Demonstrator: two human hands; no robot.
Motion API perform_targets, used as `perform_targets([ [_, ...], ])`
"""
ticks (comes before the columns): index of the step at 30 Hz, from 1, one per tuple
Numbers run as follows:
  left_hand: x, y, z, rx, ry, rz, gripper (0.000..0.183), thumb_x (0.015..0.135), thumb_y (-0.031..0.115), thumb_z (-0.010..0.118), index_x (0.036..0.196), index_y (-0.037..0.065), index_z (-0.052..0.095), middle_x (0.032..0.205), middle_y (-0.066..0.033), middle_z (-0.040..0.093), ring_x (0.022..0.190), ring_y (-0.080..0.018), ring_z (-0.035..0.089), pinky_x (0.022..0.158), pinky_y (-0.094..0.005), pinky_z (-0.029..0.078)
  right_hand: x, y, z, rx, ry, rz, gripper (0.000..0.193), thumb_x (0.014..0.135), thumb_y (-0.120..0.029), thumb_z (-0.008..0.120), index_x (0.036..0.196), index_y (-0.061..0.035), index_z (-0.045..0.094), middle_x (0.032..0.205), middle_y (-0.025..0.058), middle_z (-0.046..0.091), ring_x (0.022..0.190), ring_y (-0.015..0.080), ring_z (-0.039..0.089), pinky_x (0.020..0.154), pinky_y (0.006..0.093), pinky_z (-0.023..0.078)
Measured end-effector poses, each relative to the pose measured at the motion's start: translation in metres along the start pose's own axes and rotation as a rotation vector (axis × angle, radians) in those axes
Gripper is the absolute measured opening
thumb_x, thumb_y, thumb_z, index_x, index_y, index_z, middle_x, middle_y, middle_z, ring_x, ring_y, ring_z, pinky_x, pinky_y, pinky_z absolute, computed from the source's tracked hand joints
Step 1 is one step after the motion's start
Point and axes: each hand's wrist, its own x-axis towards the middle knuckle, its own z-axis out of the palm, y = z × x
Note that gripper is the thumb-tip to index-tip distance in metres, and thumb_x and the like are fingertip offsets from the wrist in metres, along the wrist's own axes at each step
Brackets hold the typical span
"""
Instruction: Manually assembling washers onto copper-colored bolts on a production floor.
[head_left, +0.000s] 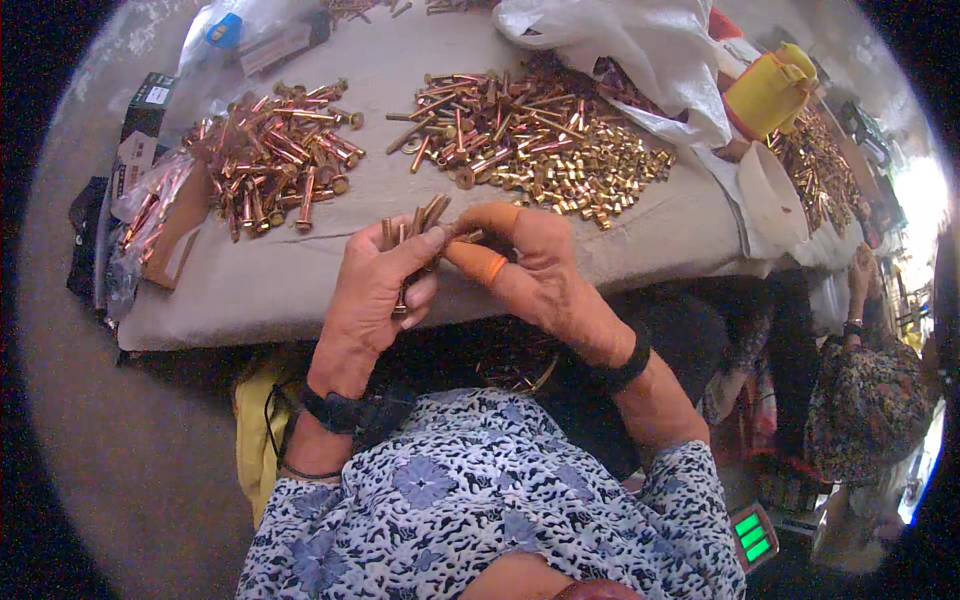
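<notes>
Over the near edge of the table, my left hand (362, 285) is closed around a bunch of copper-coloured bolts (432, 212), whose shanks stick out above the thumb. My right hand (548, 270) meets it from the right, orange covers on its thumb and index finger. Those two fingers are pinched beside the bunch; a bit of brassy metal shows in the pinch, too small to name. Beyond the hands lies a pile of brass-coloured nuts or sleeves (585, 165), running into a heap of loose bolts (490, 110). Another bolt pile (280, 160) sits left.
A cloth-covered table (250, 290) bears the piles. At its left edge stands an open cardboard box (178, 230) with bagged bolts. White sacking (640, 60), a cut yellow jug (770, 92) and more hardware (815, 160) are right. Another person's arm (858, 285) shows at far right.
</notes>
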Motion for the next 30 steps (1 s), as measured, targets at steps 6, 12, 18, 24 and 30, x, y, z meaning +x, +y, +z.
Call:
perform_targets([
  [6, -0.007, 0.005, 0.006, 0.196, 0.002, -0.002, 0.017, 0.082, 0.017, 0.062, 0.089, 0.001, 0.059, 0.057, 0.0015, 0.051, 0.036, -0.0027, 0.039, 0.029, -0.0181, 0.026, -0.005, -0.004, 0.000, 0.360, 0.082, 0.334, 0.020, 0.080, -0.010, 0.060, 0.096, 0.0006, 0.059, 0.078, 0.0073, 0.063, 0.063, 0.0132, 0.058, 0.054, 0.0261, 0.047],
  [12, -0.005, 0.002, 0.009, 0.301, 0.028, 0.025, 0.018, 0.081, 0.016, 0.063, 0.089, 0.001, 0.060, 0.059, -0.0012, 0.056, 0.034, -0.0021, 0.037, 0.028, -0.0183, 0.024, -0.007, -0.009, -0.002, 0.423, 0.091, 0.411, 0.018, 0.082, -0.012, 0.058, 0.097, -0.0013, 0.059, 0.076, 0.0041, 0.061, 0.058, 0.0085, 0.055, 0.050, 0.0230, 0.046],
  [18, -0.005, 0.006, 0.007, 0.257, 0.069, -0.001, 0.013, 0.080, 0.012, 0.061, 0.084, 0.001, 0.059, 0.059, -0.0031, 0.057, 0.033, -0.0023, 0.037, 0.028, -0.0187, 0.024, -0.006, -0.004, -0.014, 0.399, 0.263, 0.345, 0.022, 0.087, -0.011, 0.052, 0.104, 0.0009, 0.057, 0.076, 0.0056, 0.059, 0.049, 0.0103, 0.054, 0.046, 0.0220, 0.044],
  [24, -0.004, 0.007, -0.001, 0.299, 0.153, 0.049, 0.011, 0.079, 0.012, 0.061, 0.080, 0.002, 0.058, 0.058, -0.0030, 0.056, 0.034, -0.0021, 0.038, 0.028, -0.0187, 0.024, -0.003, 0.031, -0.042, -0.435, 0.334, 0.017, 0.020, 0.078, -0.009, 0.060, 0.097, -0.0031, 0.060, 0.082, 0.0147, 0.064, 0.074, 0.0272, 0.063, 0.063, 0.0340, 0.049],
  [30, -0.004, 0.005, 0.001, 0.331, 0.110, 0.029, 0.012, 0.079, 0.013, 0.062, 0.082, 0.001, 0.058, 0.058, -0.0024, 0.055, 0.035, -0.0020, 0.038, 0.029, -0.0184, 0.025, 0.003, 0.029, -0.030, -0.939, -0.057, -0.003, 0.014, 0.079, -0.008, 0.058, 0.092, -0.0050, 0.060, 0.080, 0.0149, 0.061, 0.066, 0.0299, 0.060, 0.056, 0.0350, 0.047],
])
